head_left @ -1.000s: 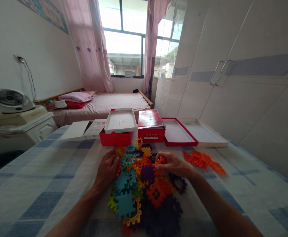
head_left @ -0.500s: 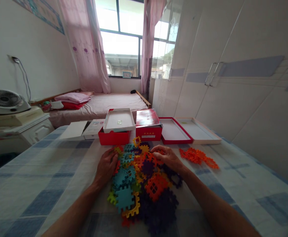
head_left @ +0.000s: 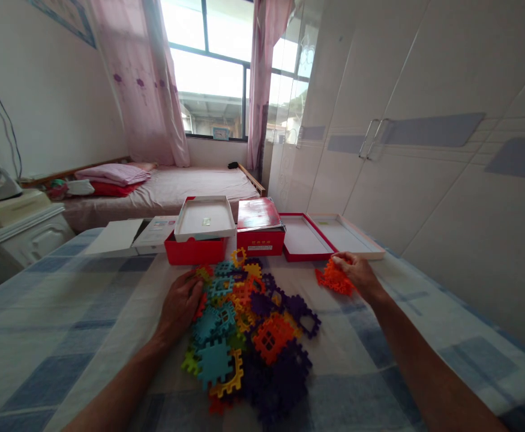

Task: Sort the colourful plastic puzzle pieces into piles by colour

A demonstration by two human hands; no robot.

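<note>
A heap of coloured plastic interlocking tiles (head_left: 244, 327) in teal, purple, orange and yellow lies on the checked tablecloth (head_left: 64, 312) in front of me. My left hand (head_left: 179, 303) rests flat on the heap's left edge, fingers stretched over the tiles. To the right, a separate small pile of orange tiles (head_left: 332, 281) lies on the cloth. My right hand (head_left: 356, 273) is on that pile, fingers curled over an orange piece.
Behind the heap stand two red boxes (head_left: 194, 249) (head_left: 260, 231), one with a white tray on top, and an open red-rimmed box lid (head_left: 307, 240) at the right. White wardrobe doors line the right side. A bed and a fan are at the back left.
My right hand has left the big heap and moved right to the orange pile, taking an orange piece along. The left hand stays put. The camera has turned a little to the right.
</note>
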